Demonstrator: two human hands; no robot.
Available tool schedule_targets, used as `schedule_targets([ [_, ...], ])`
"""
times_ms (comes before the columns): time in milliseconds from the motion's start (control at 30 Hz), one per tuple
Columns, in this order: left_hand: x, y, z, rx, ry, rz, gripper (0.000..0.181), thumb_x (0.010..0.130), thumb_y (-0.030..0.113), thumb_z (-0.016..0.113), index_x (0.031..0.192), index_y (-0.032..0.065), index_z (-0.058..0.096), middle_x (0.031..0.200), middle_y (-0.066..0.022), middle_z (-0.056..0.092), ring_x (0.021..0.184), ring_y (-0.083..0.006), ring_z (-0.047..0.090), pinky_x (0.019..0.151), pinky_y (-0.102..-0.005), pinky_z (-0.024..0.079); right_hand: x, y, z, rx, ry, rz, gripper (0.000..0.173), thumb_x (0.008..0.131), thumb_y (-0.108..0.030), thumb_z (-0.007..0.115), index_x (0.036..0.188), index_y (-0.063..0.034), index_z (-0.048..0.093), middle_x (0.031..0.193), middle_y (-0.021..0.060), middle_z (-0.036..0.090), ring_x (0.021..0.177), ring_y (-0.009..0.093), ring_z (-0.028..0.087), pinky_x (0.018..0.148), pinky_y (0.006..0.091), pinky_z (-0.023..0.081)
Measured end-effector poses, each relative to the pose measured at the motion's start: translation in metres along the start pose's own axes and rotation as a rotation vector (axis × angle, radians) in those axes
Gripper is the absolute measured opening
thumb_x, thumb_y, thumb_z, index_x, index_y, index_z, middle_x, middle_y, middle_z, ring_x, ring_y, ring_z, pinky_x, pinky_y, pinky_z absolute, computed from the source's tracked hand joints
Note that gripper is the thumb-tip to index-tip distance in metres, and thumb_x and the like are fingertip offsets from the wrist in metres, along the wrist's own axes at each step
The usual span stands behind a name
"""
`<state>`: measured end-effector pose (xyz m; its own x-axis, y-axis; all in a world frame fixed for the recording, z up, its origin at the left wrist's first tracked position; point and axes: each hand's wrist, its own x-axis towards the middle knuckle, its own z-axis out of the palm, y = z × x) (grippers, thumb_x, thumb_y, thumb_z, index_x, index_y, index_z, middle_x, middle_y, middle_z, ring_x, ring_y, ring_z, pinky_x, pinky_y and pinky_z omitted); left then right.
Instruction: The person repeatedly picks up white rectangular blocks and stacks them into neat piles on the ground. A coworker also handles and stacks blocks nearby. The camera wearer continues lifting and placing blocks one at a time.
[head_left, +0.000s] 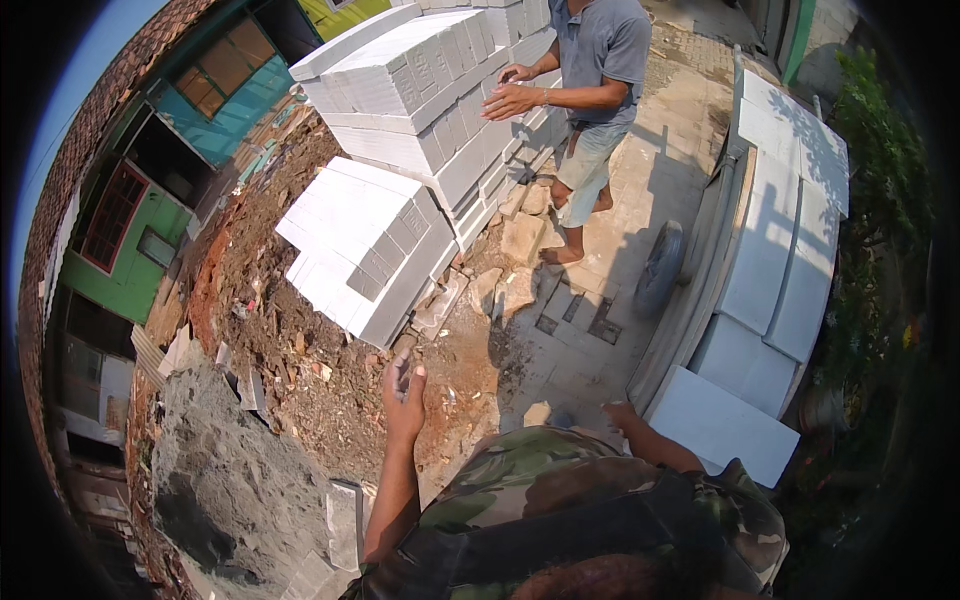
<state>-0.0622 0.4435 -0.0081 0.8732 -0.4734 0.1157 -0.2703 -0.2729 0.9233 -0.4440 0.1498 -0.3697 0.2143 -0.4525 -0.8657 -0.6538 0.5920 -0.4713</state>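
My left hand (406, 394) is raised with nothing in it, its thumb and fingers apart. Just beyond it stands a low stack of white aerated concrete blocks (337, 225), and in the picture its fingertips lie near the stack's bottom corner. My right hand (619, 415) hangs at my right side, close to the near end of a loaded cart (694, 330). A white block (724, 424) lies at that end of the load beside my right forearm. The fingers of this hand are too small and turned away to show whether they are closed.
A co-worker (604, 64) stands barefoot beside a taller block stack (420, 82), both hands raised. The cart's wheel (661, 262) rests on the paving (562, 375). Broken stones (514, 292) edge the stacks. Rubble soil (300, 345) and a sand heap (240, 465) lie left.
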Motion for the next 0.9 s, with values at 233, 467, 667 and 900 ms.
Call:
schedule_targets([
  [233,-0.232,-0.31,-0.025,0.497,-0.93,-0.683,0.064,0.107,0.056,0.058,0.141,0.002,0.064,0.127,-0.0159,0.073,0.114,-0.0323,0.07,0.1,-0.0449,0.054,-0.017,-0.064,-0.034,-0.06,0.244,-0.595,0.05,0.095,-0.029,0.076,0.135,0.001,0.066,0.104,0.0153,0.072,0.096,0.031,0.071,0.085,0.0426,0.057],
  [467,-0.304,-0.279,-0.076,0.388,-0.578,-1.323,0.055,0.106,0.053,0.06,0.132,0.0049,0.064,0.117,-0.0118,0.068,0.103,-0.0284,0.066,0.09,-0.0432,0.05,-0.129,-0.101,-0.113,-0.604,1.311,-0.477,0.078,0.1,-0.041,0.073,0.162,-0.0072,0.04,0.164,0.0249,0.039,0.153,0.042,0.036,0.122,0.0562,0.036],
  [667,-0.177,-0.295,-0.047,0.366,-0.561,-1.063,0.048,0.104,0.051,0.062,0.124,0.0075,0.063,0.108,-0.0082,0.064,0.093,-0.0251,0.062,0.082,-0.0417,0.047,-0.056,-0.018,-0.145,-0.562,0.95,0.017,0.101,0.101,-0.067,0.058,0.174,-0.0134,0.014,0.179,0.0223,0.008,0.166,0.041,0.009,0.128,0.061,0.026],
  [900,-0.04,-0.299,0.048,0.349,-0.843,-0.816,0.04,0.103,0.048,0.065,0.115,0.0104,0.063,0.098,-0.004,0.06,0.082,-0.0212,0.057,0.073,-0.04,0.044,-0.053,-0.031,-0.163,-0.344,0.826,0.079,0.108,0.095,-0.058,0.07,0.174,-0.016,0.01,0.18,0.0217,0.0,0.166,0.042,0.005,0.129,0.0599,0.025],
])
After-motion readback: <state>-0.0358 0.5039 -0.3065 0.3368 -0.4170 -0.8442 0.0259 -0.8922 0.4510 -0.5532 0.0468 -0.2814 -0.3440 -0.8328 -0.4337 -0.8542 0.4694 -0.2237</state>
